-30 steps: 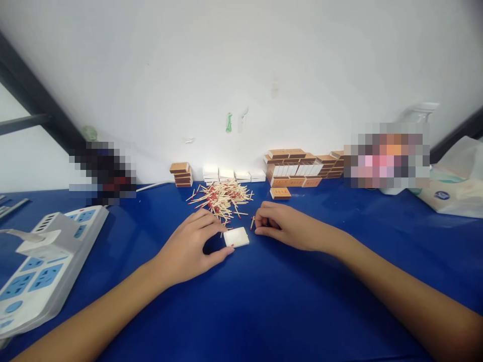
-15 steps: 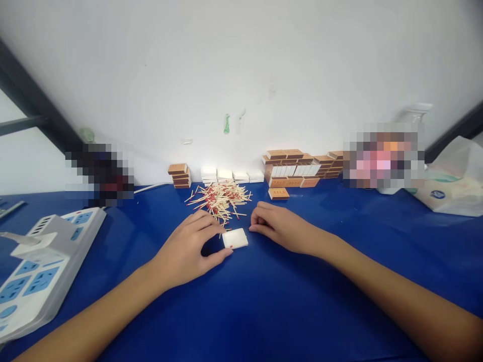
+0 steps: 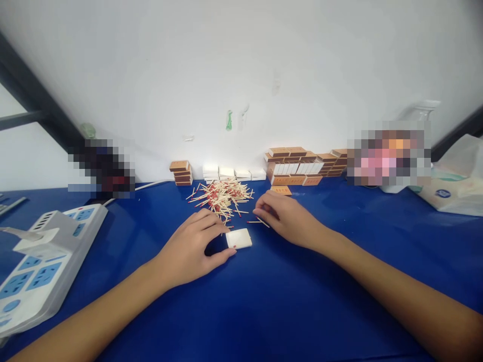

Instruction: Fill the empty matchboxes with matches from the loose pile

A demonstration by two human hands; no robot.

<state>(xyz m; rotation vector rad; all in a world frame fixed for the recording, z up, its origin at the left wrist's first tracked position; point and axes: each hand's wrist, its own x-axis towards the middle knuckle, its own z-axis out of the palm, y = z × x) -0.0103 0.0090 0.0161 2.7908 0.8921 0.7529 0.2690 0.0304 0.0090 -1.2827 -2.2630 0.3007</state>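
Note:
My left hand rests on the table with thumb and index finger closed on the near and far left edges of a small white matchbox tray. A red speck shows near the tray's front left corner. My right hand is to the right of the tray, fingers curled and pinched; what lies between the fingertips is hidden. Two red-tipped matches are just below its fingertips, and I cannot tell whether they are held or lying. Beyond the tray spreads a loose pile of matches.
White trays line the wall behind the pile. A short stack of brown matchboxes stands left of them, a bigger matchbox stack right. One matchbox lies beyond my right hand. A power strip is at left, a plastic-wrapped pack at right.
My right hand has shifted slightly away from me and to the right, now partly covering the single matchbox. Two matches have come into sight below its fingertips. My left hand keeps its hold.

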